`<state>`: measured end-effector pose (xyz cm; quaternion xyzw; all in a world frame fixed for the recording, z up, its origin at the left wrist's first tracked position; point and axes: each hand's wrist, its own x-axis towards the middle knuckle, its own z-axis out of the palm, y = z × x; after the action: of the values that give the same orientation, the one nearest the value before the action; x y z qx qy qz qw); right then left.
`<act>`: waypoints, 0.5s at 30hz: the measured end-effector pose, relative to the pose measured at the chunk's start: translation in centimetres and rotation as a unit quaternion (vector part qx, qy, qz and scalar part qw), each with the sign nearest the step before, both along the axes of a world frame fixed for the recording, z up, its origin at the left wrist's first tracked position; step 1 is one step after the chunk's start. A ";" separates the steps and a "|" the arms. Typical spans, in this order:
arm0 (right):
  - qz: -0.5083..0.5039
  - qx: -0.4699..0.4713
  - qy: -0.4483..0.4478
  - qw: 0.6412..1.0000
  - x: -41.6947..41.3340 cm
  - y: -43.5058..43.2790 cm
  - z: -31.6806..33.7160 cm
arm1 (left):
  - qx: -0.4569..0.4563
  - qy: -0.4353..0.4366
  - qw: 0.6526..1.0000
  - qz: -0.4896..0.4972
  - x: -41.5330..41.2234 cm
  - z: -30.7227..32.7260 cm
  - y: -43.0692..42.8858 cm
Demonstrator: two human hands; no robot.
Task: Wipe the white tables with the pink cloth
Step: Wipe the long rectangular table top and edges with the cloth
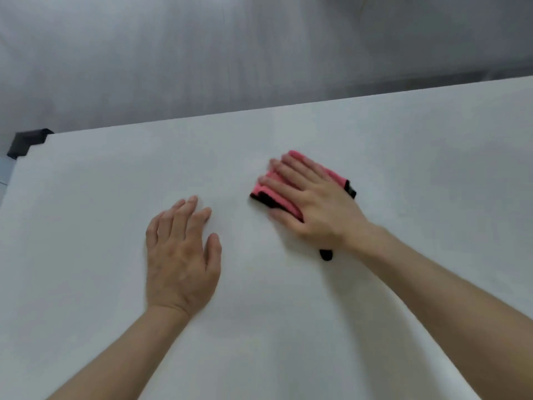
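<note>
A white table [288, 327] fills most of the view. On it, right of centre, lies a folded pink cloth [272, 190] with black edging. My right hand [311, 203] lies flat on top of the cloth, fingers straight and spread, pressing it onto the tabletop. Most of the cloth is hidden under that hand; a black corner sticks out near the wrist. My left hand [181, 258] rests palm down on the bare tabletop, left of the cloth and apart from it, fingers straight.
The table's far edge [259, 109] runs across the upper part of the view, with grey floor [230, 53] beyond. A black corner bracket [27, 142] sits at the table's far left corner. The left edge slants down from there.
</note>
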<state>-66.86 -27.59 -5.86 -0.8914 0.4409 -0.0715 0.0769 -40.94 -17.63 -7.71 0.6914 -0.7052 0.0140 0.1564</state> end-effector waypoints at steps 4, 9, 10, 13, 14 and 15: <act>-0.281 0.024 0.014 0.959 -2.9 -8.1 0.4 | -0.003 0.008 1.000 0.003 -0.2 0.0 -0.1; -0.178 -0.003 -0.011 0.984 5.2 1.8 -0.6 | 0.003 0.002 1.000 0.005 -0.1 0.2 -0.1; -0.131 -0.013 -0.011 0.991 5.6 6.4 -0.8 | 0.003 0.002 1.000 0.005 -0.1 0.1 -0.1; -0.019 0.008 0.000 1.000 2.4 17.4 -0.3 | 0.008 0.000 1.000 0.003 0.1 0.0 -0.1; -0.013 0.018 0.006 1.000 -0.2 18.5 -0.2 | 0.009 -0.002 1.000 0.002 0.1 0.0 -0.1; -0.043 0.014 0.017 0.999 -3.0 18.5 -0.2 | 0.010 -0.002 1.000 0.001 0.0 -0.1 0.0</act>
<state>-69.83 -9.12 -6.06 -0.8716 0.4808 -0.0534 0.0791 -40.93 -17.67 -7.78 0.6939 -0.7047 0.0083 0.1480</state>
